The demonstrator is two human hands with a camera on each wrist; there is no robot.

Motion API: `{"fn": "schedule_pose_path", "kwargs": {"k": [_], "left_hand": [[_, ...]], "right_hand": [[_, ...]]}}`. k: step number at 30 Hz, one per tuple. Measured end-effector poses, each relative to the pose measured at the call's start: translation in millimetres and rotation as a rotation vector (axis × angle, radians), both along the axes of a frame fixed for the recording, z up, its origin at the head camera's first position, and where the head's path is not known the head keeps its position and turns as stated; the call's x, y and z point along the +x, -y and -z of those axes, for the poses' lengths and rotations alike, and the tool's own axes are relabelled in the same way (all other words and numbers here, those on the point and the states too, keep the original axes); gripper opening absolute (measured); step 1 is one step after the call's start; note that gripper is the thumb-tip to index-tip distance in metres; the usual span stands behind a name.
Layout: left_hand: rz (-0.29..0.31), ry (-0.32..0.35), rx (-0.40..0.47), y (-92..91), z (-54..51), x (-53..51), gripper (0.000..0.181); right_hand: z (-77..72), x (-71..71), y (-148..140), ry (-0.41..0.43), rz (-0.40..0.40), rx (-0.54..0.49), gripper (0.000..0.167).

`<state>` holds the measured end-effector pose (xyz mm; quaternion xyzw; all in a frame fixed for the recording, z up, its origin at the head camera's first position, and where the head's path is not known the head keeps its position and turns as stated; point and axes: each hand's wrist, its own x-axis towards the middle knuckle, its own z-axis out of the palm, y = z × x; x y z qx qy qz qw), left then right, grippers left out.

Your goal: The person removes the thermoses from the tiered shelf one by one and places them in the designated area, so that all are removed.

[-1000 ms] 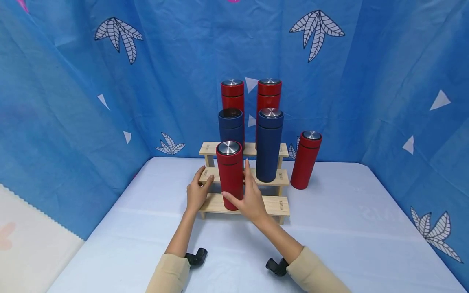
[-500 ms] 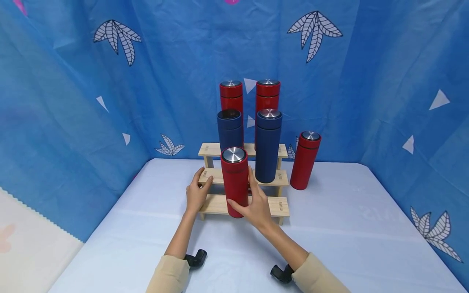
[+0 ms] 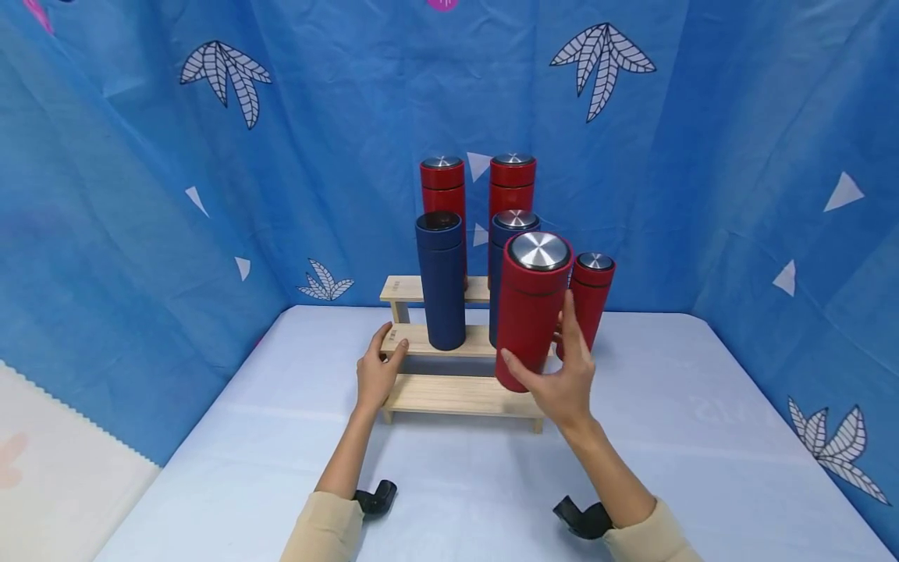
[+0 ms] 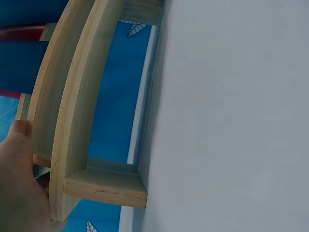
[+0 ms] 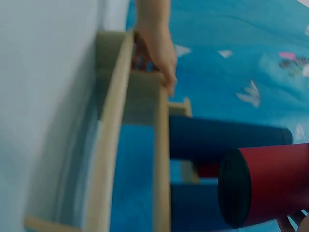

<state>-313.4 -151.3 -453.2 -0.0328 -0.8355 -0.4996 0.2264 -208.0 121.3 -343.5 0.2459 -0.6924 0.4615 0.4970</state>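
My right hand (image 3: 564,382) grips a red bottle (image 3: 531,312) with a silver lid, held in the air before the right side of a three-step wooden rack (image 3: 456,394). In the right wrist view the dark base of this red bottle (image 5: 275,183) shows. My left hand (image 3: 378,371) holds the left end of the middle step; the left wrist view shows that hand (image 4: 19,179) with its thumb on the wood. On the middle step stand two blue bottles, the left one (image 3: 442,289) in full view, the right one (image 3: 497,273) partly hidden.
Two red bottles (image 3: 444,187) (image 3: 512,187) stand on the top step. Another red bottle (image 3: 593,300) stands on the white table (image 3: 702,468) right of the rack, partly behind the held one. Blue patterned cloth (image 3: 351,156) hangs behind and at both sides.
The red bottle in my right hand has come off the bottom step and moved up and to the right. My left hand has stayed at the rack's left end.
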Motion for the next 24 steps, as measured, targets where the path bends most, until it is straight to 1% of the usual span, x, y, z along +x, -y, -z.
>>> {"fn": "schedule_pose_path", "kwargs": {"k": [2,4,9,11,15,18,22,24], "left_hand": [[0.001,0.002,-0.002,-0.3,-0.5,0.1,0.062],[0.002,0.006,-0.001,-0.3,-1.0,0.2,0.063],[0.003,0.012,0.005,0.0,-2.4,0.6,0.063],[0.002,0.013,0.004,0.3,-2.8,0.6,0.063],[-0.008,0.019,-0.006,0.8,-3.0,0.1,0.063],[-0.009,0.017,-0.007,0.8,-2.2,-0.1,0.062],[-0.002,0.008,-0.001,0.0,-0.9,0.5,0.064],[-0.003,0.006,0.002,-0.7,-0.7,0.8,0.065]], "right_hand": [[-9.3,0.2,-14.7,-0.026,0.046,-0.016,0.094],[-13.0,-3.6,-32.8,-0.036,0.106,-0.024,0.092],[-8.1,-23.2,-87.4,-0.003,0.265,-0.022,0.091],[-3.7,-30.6,-107.3,0.018,0.308,-0.029,0.091],[13.3,-46.4,-138.3,0.073,0.356,-0.058,0.092],[30.6,-56.8,-152.8,0.133,0.343,-0.093,0.095],[59.2,-70.8,-166.0,0.209,0.326,-0.120,0.098],[72.4,-76.3,-170.4,0.248,0.332,-0.120,0.099]]}}
